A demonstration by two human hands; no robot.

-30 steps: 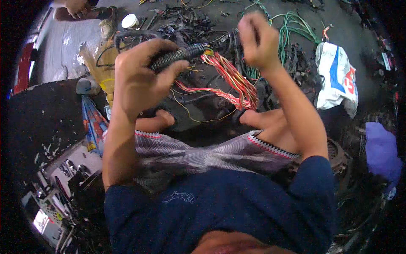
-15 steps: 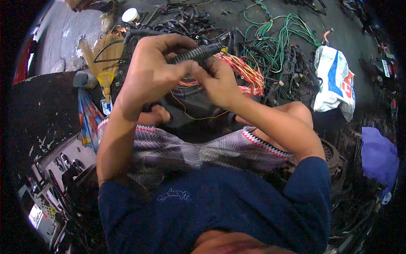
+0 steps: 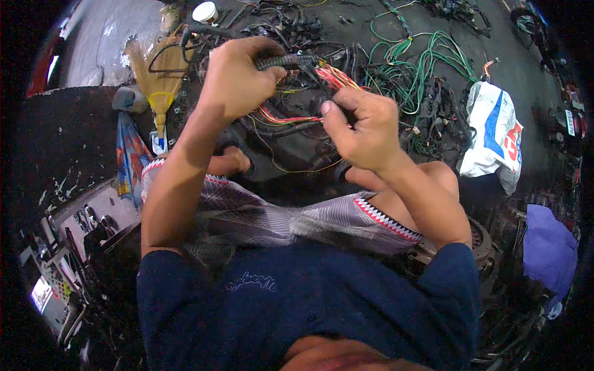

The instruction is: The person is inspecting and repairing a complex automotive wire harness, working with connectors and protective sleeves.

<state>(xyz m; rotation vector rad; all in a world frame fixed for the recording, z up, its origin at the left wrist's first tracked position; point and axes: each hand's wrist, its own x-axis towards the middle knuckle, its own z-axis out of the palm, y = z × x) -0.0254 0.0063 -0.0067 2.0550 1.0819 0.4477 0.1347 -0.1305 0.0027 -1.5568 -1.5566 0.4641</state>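
A black ribbed sleeve [image 3: 288, 61], slim and slightly bent, is held up in front of the person, above the dark floor [image 3: 396, 15], with its free end pointing to the right. From that end comes a wire bundle [image 3: 337, 78], red and pink strands with some yellow among them, fanning loosely down behind the right hand [image 3: 366, 127]; more red and pink wires [image 3: 281, 117] run lower down, between the two hands, and a thin yellow wire [image 3: 267, 150] loops beneath them. The left hand [image 3: 241, 77] has its fingers curled around the sleeve, the thumb lying along the lower side, so that grip is closed on it. A dark strip [image 3: 318, 80] hangs from the sleeve's end toward the right hand, whose fingers are bent, thumb and forefinger near each other with only a narrow gap; whether they pinch the strip or just sit beside it I cannot tell. Farther off on the floor are a tangle of green wires [image 3: 433, 46] and, to the right, a white bag [image 3: 492, 130], while a straw broom [image 3: 162, 77] is on the left
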